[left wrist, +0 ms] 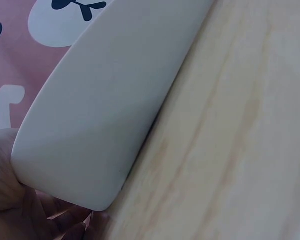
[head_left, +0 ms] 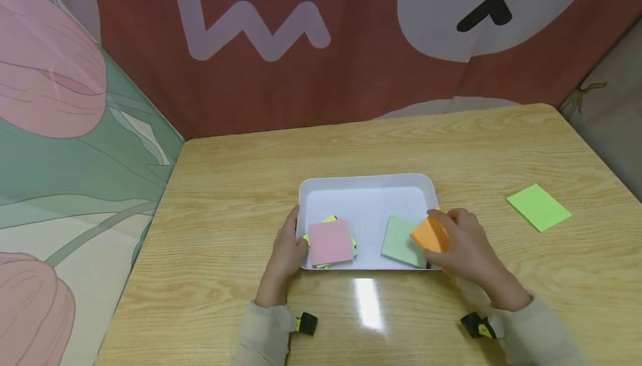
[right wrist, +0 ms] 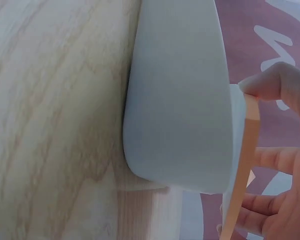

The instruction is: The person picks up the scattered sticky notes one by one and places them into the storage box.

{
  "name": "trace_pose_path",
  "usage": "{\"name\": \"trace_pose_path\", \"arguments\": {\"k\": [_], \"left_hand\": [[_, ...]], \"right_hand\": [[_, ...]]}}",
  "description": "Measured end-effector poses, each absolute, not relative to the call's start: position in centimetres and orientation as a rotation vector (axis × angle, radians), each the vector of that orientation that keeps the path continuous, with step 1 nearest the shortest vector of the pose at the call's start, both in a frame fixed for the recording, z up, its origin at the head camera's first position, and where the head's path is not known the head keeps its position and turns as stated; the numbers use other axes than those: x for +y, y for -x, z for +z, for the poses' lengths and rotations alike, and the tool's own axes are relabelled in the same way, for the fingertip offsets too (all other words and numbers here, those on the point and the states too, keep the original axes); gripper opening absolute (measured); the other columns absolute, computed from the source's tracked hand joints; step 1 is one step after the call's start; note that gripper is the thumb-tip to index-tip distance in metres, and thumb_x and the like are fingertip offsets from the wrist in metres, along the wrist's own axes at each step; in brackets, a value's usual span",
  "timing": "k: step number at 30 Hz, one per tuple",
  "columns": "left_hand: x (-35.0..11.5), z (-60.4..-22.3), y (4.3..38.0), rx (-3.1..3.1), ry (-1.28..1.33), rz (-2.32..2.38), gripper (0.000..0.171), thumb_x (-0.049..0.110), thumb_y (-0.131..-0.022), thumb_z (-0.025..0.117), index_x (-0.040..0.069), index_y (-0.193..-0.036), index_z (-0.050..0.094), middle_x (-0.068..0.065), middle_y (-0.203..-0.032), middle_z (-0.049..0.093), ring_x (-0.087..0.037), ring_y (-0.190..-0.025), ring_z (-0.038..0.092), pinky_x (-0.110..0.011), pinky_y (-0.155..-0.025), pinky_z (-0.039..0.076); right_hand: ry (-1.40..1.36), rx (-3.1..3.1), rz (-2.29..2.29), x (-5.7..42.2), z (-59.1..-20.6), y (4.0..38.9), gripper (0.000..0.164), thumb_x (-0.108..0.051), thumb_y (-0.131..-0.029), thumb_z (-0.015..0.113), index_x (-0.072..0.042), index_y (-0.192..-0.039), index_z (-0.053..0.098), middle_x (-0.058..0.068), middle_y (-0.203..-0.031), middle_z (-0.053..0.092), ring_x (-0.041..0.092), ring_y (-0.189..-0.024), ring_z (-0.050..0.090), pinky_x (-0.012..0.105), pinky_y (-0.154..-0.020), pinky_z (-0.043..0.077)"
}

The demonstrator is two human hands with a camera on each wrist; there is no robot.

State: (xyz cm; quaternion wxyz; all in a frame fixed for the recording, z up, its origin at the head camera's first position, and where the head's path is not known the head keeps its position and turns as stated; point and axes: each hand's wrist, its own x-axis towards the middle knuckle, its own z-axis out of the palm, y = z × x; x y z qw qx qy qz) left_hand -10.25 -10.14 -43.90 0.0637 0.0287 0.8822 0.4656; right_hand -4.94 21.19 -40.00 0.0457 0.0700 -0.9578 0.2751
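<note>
A white rectangular tray [head_left: 366,201] lies on the table. My left hand [head_left: 289,252] holds its left end, thumb at the rim; in the left wrist view, fingers [left wrist: 65,218] curl about the tray's corner. My right hand [head_left: 466,246] pinches an orange sticky note pad [head_left: 431,235] over the tray's right front corner. The right wrist view shows the pad's orange edge [right wrist: 249,132] tilted beside the tray wall, thumb on one end. A pale green pad [head_left: 401,240] sits inside, partly behind the orange one. At the tray's left, a pink pad [head_left: 331,242] tops yellow and greenish ones, mostly hidden.
On the wooden table [head_left: 236,188], a bright green sticky note pad [head_left: 539,208] lies to the right of the tray. A printed red-brown cloth [head_left: 301,93] hangs behind the table's far edge, and a floral one [head_left: 125,149] borders the left side.
</note>
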Motion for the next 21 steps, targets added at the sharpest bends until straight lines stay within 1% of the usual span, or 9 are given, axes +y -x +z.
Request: {"name": "trace_pose_path", "arguments": {"k": [5, 14, 21], "left_hand": [[-10.1, -43.8, 10.2, 2.672, -0.084, 1.391, 0.068, -0.007, -0.074, 0.039, 0.008, -0.137, 0.019, -0.017, -0.141, 0.027, -0.029, -0.126, 0.022, -0.050, -0.100, 0.024], [-10.1, -43.8, 10.2, 2.662, -0.077, 1.398, 0.068, -0.007, -0.075, 0.039, 0.010, -0.137, 0.019, -0.016, -0.142, 0.026, -0.029, -0.126, 0.021, -0.051, -0.100, 0.024], [-10.1, -43.9, 10.2, 2.664, -0.083, 1.401, 0.068, -0.007, -0.075, 0.039, 0.009, -0.137, 0.019, -0.016, -0.142, 0.026, -0.028, -0.126, 0.021, -0.050, -0.100, 0.023]], "right_hand": [[-0.209, -2.951, 0.869, 20.8, -39.9, 4.9, 0.064, -0.023, -0.061, 0.071, -0.002, -0.117, 0.047, 0.023, -0.098, 0.042, 0.036, -0.085, 0.036, 0.046, -0.063, 0.035], [-0.240, -2.945, 0.880, 20.2, -40.1, 5.0, 0.065, -0.022, -0.060, 0.070, -0.003, -0.117, 0.047, 0.023, -0.102, 0.041, 0.035, -0.088, 0.035, 0.048, -0.065, 0.036], [-0.275, -2.927, 0.869, 19.8, -40.3, 5.2, 0.065, -0.022, -0.059, 0.071, -0.004, -0.117, 0.048, 0.023, -0.099, 0.041, 0.035, -0.086, 0.035, 0.048, -0.065, 0.035]]}}
